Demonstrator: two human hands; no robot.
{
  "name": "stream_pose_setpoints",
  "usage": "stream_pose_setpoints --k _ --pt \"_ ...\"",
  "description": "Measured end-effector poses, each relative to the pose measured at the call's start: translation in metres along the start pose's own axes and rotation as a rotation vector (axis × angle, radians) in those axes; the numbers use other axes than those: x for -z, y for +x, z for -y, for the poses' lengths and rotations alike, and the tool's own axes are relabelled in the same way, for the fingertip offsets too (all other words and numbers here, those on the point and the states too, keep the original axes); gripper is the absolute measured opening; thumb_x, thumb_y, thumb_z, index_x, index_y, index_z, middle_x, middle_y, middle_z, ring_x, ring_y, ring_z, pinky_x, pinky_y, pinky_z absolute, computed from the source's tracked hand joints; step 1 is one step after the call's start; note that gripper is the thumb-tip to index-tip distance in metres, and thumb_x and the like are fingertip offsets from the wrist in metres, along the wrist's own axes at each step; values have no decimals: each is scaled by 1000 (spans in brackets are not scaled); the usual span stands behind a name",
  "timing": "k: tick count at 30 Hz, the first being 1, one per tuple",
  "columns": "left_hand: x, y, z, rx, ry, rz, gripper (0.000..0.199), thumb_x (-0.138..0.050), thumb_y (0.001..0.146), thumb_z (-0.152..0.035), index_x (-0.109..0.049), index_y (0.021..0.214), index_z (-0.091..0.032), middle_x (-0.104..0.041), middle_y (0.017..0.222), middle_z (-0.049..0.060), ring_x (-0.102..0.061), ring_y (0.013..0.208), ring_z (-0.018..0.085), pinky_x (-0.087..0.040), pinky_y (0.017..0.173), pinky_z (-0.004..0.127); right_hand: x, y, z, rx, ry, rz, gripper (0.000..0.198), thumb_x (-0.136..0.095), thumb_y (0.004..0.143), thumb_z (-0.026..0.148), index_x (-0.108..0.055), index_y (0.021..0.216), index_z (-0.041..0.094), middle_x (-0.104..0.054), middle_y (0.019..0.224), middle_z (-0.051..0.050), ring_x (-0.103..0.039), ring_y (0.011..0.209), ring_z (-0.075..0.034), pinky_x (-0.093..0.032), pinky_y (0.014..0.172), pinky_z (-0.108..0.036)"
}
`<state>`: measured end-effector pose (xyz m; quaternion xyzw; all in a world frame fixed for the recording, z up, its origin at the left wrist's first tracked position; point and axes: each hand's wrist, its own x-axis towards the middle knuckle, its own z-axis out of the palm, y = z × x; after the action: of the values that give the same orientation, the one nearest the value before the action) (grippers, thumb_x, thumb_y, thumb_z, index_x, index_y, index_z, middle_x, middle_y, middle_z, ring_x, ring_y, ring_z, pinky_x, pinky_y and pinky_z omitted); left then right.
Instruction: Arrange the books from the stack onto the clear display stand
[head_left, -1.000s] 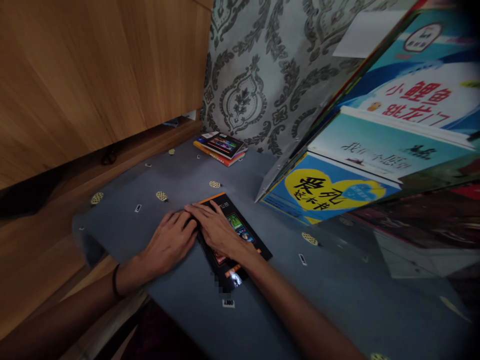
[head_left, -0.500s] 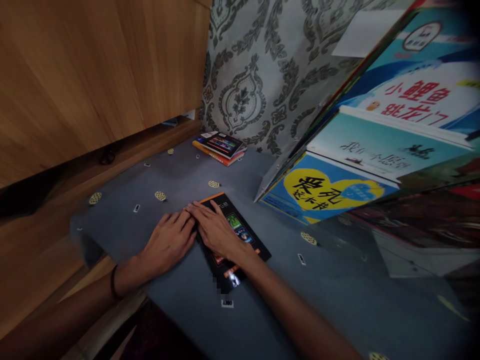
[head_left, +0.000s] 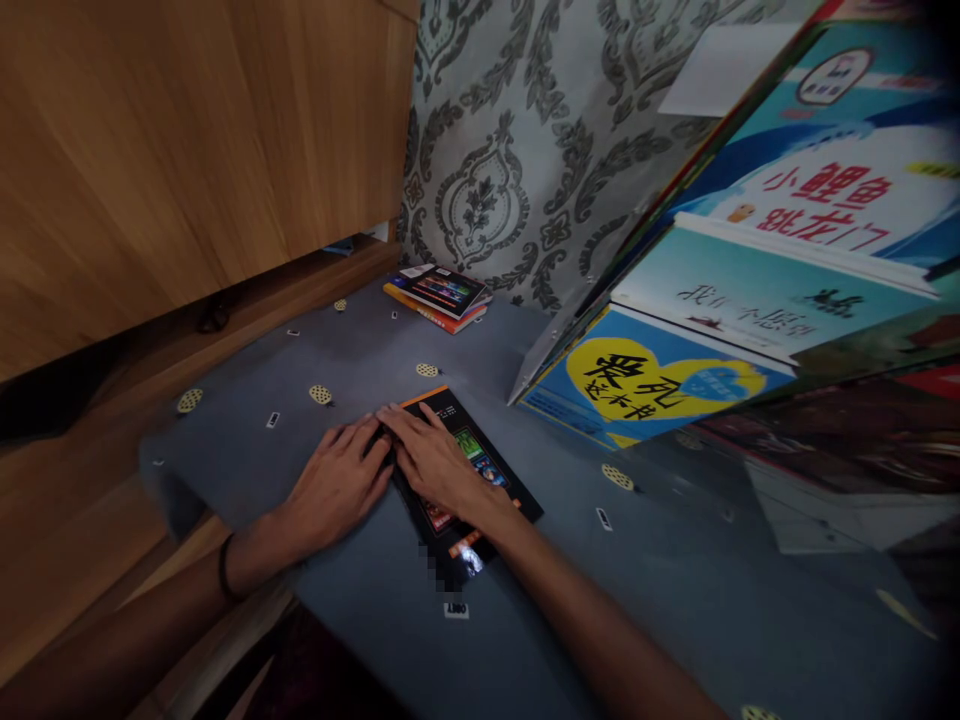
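Note:
A black book [head_left: 487, 440] with an orange strip along its top edge and small coloured pictures on the cover lies closed on the grey patterned cloth. Across its upper left part rests my right hand [head_left: 431, 455], palm down, fingers stretched out. My left hand [head_left: 337, 485] lies flat at the book's left edge, its fingertips meeting those of the right hand. Neither hand is wrapped round anything. Part of the cover is hidden under the right hand and forearm.
Near the wall sits a small stack of books [head_left: 435, 295]. On the right stands a rack displaying picture books, among them a blue book with a yellow heart [head_left: 652, 385]. A wooden cabinet [head_left: 187, 150] rises along the left, above the cloth-covered surface [head_left: 360, 350].

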<state>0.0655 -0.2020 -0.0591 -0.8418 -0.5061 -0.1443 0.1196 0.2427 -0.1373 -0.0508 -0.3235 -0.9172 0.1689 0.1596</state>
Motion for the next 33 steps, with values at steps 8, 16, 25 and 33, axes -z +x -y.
stream_pose_setpoints --k 8,16,25,33 --pt "0 0 -1 12 -11 8 35 -39 105 -28 -59 129 -12 -61 140 20 -59 129 33 -49 101 48 -1 -1 5 -139 -130 -63 47 -45 99 21 -54 145 12 -52 154 -16 -43 148 -25 -27 125 -51" --pt "-1 -1 0 17 -34 6 34 -39 106 -30 -58 128 -14 -61 140 19 -58 130 32 -49 102 48 6 -7 -11 -172 -136 -38 51 -47 103 36 -50 149 14 -47 158 -15 -39 150 -25 -25 125 -52" --pt "-1 0 0 8 -19 19 37 -36 107 -31 -57 129 -12 -60 141 21 -59 128 34 -50 100 51 7 -8 -18 -249 -137 -66 50 -46 104 41 -51 148 17 -47 158 -15 -40 150 -26 -26 123 -55" --pt "-2 0 0 23 -44 25 35 -37 106 -31 -58 128 -13 -60 142 20 -58 131 33 -49 101 50 5 -8 -18 -322 -191 -112 51 -50 102 42 -53 146 15 -47 158 -17 -39 149 -31 -31 120 -55"
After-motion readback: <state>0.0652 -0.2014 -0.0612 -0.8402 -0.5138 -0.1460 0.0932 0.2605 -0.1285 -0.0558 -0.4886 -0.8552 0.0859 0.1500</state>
